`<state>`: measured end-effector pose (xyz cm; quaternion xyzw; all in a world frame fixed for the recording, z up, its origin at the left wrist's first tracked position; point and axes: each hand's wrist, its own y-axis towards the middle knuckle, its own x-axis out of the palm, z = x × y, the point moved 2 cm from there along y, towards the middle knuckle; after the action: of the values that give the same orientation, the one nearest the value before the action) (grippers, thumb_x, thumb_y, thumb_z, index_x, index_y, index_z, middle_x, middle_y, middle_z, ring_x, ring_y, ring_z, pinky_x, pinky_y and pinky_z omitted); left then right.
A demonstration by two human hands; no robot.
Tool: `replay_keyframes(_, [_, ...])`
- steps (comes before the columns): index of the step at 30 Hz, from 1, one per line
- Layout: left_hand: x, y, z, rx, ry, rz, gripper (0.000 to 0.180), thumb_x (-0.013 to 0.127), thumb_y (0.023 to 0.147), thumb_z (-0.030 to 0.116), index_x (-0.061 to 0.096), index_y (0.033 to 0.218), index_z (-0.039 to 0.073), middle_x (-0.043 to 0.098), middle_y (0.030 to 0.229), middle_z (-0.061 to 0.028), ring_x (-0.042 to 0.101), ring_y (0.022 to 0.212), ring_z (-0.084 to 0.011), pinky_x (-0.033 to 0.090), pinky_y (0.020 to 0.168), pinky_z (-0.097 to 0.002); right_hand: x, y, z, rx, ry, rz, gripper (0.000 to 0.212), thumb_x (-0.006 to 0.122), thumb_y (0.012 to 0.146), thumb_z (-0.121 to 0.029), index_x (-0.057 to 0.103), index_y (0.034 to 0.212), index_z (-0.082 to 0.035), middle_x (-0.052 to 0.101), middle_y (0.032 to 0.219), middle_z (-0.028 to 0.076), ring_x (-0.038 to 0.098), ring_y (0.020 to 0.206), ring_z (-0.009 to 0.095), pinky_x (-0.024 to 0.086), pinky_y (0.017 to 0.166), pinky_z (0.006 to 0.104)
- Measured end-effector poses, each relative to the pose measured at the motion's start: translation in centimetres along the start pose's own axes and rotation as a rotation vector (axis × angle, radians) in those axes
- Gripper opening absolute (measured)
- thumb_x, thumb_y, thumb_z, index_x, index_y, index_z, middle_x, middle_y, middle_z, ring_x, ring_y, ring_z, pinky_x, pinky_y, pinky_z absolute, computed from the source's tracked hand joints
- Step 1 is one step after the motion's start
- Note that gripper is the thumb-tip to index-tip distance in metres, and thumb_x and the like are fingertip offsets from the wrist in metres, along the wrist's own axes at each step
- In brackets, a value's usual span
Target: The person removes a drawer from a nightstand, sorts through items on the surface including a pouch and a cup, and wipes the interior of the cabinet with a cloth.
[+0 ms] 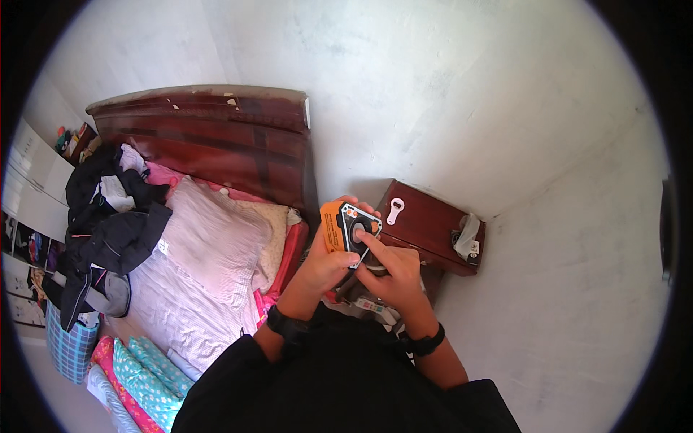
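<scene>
In front of my chest, my left hand (328, 263) is closed around a small boxy packet (334, 229), orange on one side, with a black and white front. Its fingers wrap behind and its thumb lies along the lower edge. Set in the front is a round grey piece (358, 232) with a dark ring around it. My right hand (397, 274) has its index finger stretched out, with the tip on that round piece. The thumb sits lower, apart from the index finger, and the other fingers are partly hidden. I cannot make out exactly what the packet is.
A dark red bedside cabinet (426, 220) stands ahead to the right. On it lie a small white keyhole-shaped thing (395, 211) and a clear plastic bag (468, 237). To the left is a bed with a wooden headboard (209, 137), pillows (216, 242) and dark clothes (123, 234).
</scene>
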<state>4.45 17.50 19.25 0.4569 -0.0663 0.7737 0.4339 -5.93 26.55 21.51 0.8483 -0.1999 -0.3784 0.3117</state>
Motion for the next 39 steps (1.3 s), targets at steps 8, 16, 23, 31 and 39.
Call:
replay_keyframes(8, [0.2, 0.5, 0.0, -0.006, 0.029, 0.051, 0.079, 0.069, 0.063, -0.001, 0.036, 0.134, 0.009, 0.048, 0.126, -0.0101, 0.047, 0.123, -0.0239, 0.039, 0.106, -0.0369, -0.1, -0.5, 0.0, 0.065, -0.067, 0.024, 0.051, 0.073, 0.066, -0.004, 0.066, 0.116, -0.010, 0.059, 0.061, 0.006, 0.054, 0.046, 0.019, 0.041, 0.044, 0.0286])
replay_keyframes(16, [-0.5, 0.5, 0.1, -0.048, 0.118, 0.008, 0.078, 0.068, 0.063, -0.002, 0.036, 0.133, 0.009, 0.048, 0.125, -0.0087, 0.049, 0.119, -0.0204, 0.040, 0.103, -0.0344, 0.0, -0.6, 0.5, 0.083, -0.009, 0.050, 0.052, 0.073, 0.067, -0.003, 0.067, 0.117, -0.015, 0.057, 0.058, 0.006, 0.053, 0.045, 0.020, 0.041, 0.043, 0.0289])
replay_keyframes(23, [-0.6, 0.3, -0.2, -0.053, 0.053, 0.020, 0.078, 0.071, 0.065, -0.001, 0.036, 0.133, 0.009, 0.048, 0.125, -0.0086, 0.050, 0.117, -0.0200, 0.041, 0.102, -0.0341, -0.3, -0.7, 0.3, 0.160, -0.007, -0.047, 0.049, 0.071, 0.068, 0.003, 0.066, 0.115, -0.006, 0.062, 0.066, 0.011, 0.059, 0.052, 0.020, 0.045, 0.051, 0.0267])
replay_keyframes(31, [-1.4, -0.1, -0.3, -0.028, 0.117, 0.013, 0.080, 0.073, 0.065, 0.000, 0.034, 0.134, 0.011, 0.046, 0.126, -0.0099, 0.048, 0.120, -0.0223, 0.042, 0.103, -0.0378, -0.2, -1.1, 0.0, 0.174, -0.007, -0.066, 0.050, 0.072, 0.068, 0.002, 0.066, 0.117, -0.007, 0.064, 0.069, 0.011, 0.059, 0.053, 0.020, 0.046, 0.054, 0.0260])
replay_keyframes(39, [-2.4, -0.3, -0.3, -0.043, 0.304, -0.029, 0.075, 0.074, 0.065, 0.000, 0.037, 0.131, 0.008, 0.047, 0.124, -0.0080, 0.047, 0.121, -0.0202, 0.040, 0.104, -0.0340, -2.8, -1.6, 2.6, 0.462, 0.129, 0.230, 0.020, 0.075, 0.077, -0.004, 0.069, 0.097, -0.002, 0.070, 0.082, 0.005, 0.061, 0.068, 0.006, 0.049, 0.063, 0.0209])
